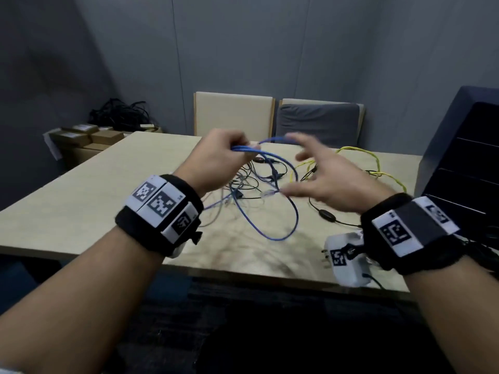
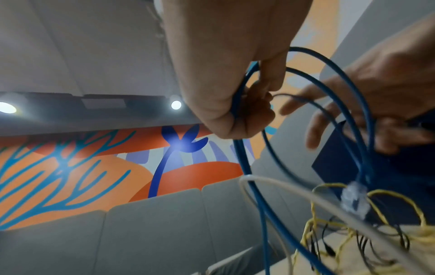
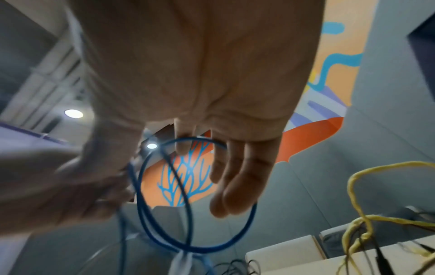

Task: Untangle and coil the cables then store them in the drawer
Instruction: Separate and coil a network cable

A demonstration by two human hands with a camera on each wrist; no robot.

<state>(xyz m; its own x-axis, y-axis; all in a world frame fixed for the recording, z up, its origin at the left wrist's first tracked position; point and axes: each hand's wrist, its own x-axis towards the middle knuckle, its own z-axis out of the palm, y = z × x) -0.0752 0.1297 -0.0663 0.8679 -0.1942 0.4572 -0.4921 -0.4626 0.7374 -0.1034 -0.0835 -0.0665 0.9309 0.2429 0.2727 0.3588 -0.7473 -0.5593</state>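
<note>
Blue cable is bunched in my left hand, grip curled round several strands above the table; its loops hang down to the tabletop. My right hand is beside it, fingers spread and relaxed, holding nothing, motion-blurred.

Around: under the hands a tangle of thin grey and black cables lies mid-table, the blue loops running through it. Yellow cable sits on the far right part of the table, apart from the blue one. Black inline cable with an oval block lies just below my right hand. White plug adapter near the table's front right edge, beside my right wrist.

Left wrist view shows the clear plug end of the blue cable dangling below, in front of the yellow one, plus a white cable crossing it; head view shows that plug only as a small clear blur. Right wrist view shows the blue loop passing behind my fingertips; contact unclear.

Room: left half of the table is bare wood, front edge close to me. Two chairs stand against the far edge, dark cabinet at the right end, boxes off the far left corner
</note>
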